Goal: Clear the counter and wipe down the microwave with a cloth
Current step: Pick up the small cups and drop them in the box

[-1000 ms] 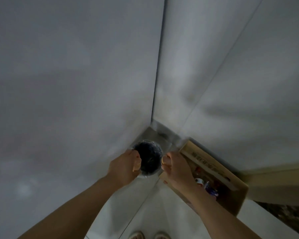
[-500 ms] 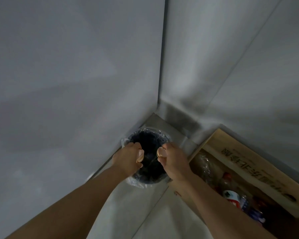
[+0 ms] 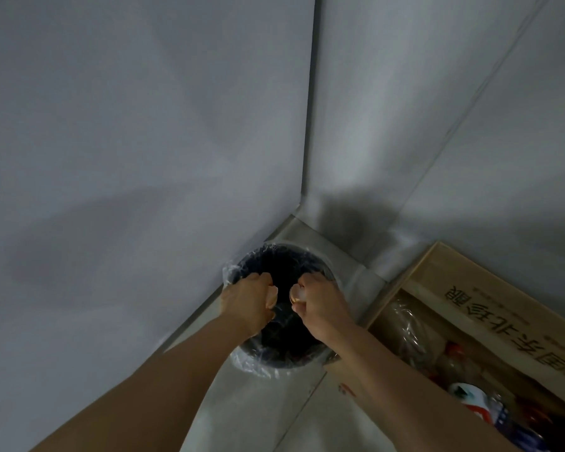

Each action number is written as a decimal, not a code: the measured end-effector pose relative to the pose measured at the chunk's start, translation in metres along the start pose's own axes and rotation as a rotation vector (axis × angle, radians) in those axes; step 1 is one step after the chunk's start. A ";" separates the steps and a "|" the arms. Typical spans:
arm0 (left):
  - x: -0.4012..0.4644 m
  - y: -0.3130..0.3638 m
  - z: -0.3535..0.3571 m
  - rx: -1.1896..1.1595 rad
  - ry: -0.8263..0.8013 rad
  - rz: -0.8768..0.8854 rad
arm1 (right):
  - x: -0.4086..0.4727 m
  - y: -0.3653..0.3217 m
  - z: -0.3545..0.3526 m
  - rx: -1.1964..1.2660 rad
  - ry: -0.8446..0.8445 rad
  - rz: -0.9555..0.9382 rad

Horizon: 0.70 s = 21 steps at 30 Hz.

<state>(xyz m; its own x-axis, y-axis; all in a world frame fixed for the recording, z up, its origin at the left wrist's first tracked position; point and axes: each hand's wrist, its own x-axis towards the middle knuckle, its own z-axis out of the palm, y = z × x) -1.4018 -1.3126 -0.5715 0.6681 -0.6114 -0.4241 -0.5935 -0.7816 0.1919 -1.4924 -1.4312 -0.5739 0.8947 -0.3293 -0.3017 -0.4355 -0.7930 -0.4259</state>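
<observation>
Forearms, 2, bare, reaching down and forward from the lower edge. Left hand [image 3: 250, 301]: fingers curled, over the near-left rim of a round dark waste bin lined with clear plastic bag [image 3: 258, 365]; what it grips cannot be told. Right hand [image 3: 320, 309]: fingers curled, thumb pinching a small pale item, too blurred to identify, above the bin mouth. Hands close together, not touching. Right of right hand: open brown cardboard box [image 3: 470, 298] holding plastic bottles [image 3: 467, 393]. Beyond both hands: grey wall corner [image 3: 307, 141]. Microwave, counter, cloth: out of view.
</observation>
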 end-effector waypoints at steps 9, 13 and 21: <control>-0.019 0.000 -0.023 -0.003 -0.086 -0.022 | -0.015 -0.011 -0.005 0.069 -0.179 0.107; -0.052 0.005 -0.059 0.006 -0.101 -0.029 | -0.046 -0.032 -0.036 0.037 -0.215 0.106; -0.141 0.036 -0.176 0.022 -0.118 -0.010 | -0.122 -0.093 -0.153 -0.030 -0.205 0.049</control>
<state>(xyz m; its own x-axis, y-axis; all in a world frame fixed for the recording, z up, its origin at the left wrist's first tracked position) -1.4389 -1.2764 -0.3488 0.6177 -0.5835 -0.5272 -0.5976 -0.7841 0.1677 -1.5459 -1.3960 -0.3666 0.8324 -0.2590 -0.4899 -0.4718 -0.7948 -0.3816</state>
